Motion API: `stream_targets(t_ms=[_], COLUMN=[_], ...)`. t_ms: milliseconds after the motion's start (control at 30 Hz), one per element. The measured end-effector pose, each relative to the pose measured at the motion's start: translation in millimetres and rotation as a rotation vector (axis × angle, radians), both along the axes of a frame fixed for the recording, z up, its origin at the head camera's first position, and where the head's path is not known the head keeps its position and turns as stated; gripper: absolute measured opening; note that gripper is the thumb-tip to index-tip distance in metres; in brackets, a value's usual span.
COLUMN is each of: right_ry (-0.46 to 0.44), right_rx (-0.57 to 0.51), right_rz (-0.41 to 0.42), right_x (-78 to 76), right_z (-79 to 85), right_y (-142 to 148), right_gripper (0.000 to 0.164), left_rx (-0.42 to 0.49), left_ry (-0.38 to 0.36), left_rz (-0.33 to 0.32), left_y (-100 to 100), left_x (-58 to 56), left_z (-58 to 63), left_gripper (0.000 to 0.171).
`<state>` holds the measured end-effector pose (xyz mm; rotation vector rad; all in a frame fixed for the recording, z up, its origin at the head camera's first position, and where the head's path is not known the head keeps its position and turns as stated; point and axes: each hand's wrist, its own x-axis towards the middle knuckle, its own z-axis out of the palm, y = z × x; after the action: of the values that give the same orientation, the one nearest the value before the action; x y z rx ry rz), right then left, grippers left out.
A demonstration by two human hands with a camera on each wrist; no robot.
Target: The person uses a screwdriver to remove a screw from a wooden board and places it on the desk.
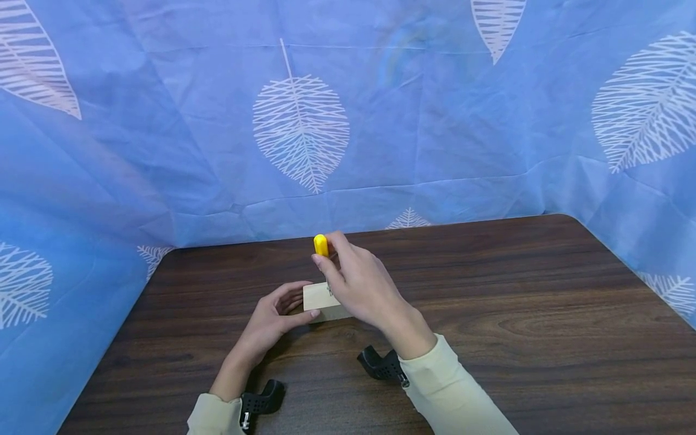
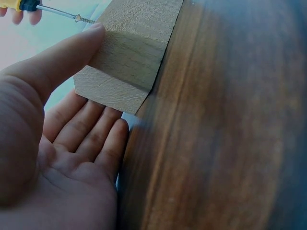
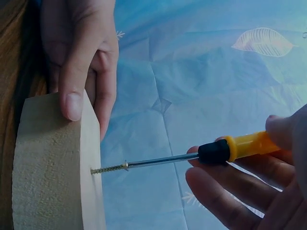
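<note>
My left hand (image 1: 272, 314) holds the left end of a pale wooden block (image 1: 315, 297) on the table. The thumb presses its near face, and the fingers lie along the far side. Above the block, my right hand (image 1: 367, 284) grips a screwdriver (image 1: 321, 244) by its yellow handle. The right wrist view shows its black collar and steel shaft (image 3: 163, 160), with the tip at the head of a screw (image 3: 109, 169). That screw stands with its point in the block's top face, most of its thread still exposed. The right hand hides the block's right end in the head view.
The block rests on a dark wood-grain table (image 1: 516, 314). A blue cloth (image 1: 435, 133) with white leaf prints hangs behind the table and along its sides. Black curved mounts sit at the left wrist (image 1: 263, 399) and the right wrist (image 1: 377, 364), beside pale sleeves.
</note>
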<state>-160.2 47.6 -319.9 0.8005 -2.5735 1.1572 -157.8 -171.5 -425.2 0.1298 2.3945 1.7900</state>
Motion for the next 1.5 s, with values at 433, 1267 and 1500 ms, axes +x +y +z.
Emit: stream_targets(t_ms=[433,1267,1500], right_ry=[0.01,0.011,0.005], right_rx=[-0.009,-0.078,-0.075], right_rz=[0.029,-0.021,-0.005], right_x=[-1.6,-1.3,-0.9], right_z=[-0.5,-0.4,0.3], right_y=[-0.1,0.5,1.5], right_gripper=[0.02,0.02,0.019], left_rx=[0.011,0.013,0.001], left_ry=[-0.011,-0.017,-0.007], left_rz=[-0.004,0.0,0.006], left_y=[-0.2,0.3,0.4], left_x=[1.0,0.4,0.5], left_z=[1.1,1.7,1.8], left_gripper=[0.06,0.061,0.059])
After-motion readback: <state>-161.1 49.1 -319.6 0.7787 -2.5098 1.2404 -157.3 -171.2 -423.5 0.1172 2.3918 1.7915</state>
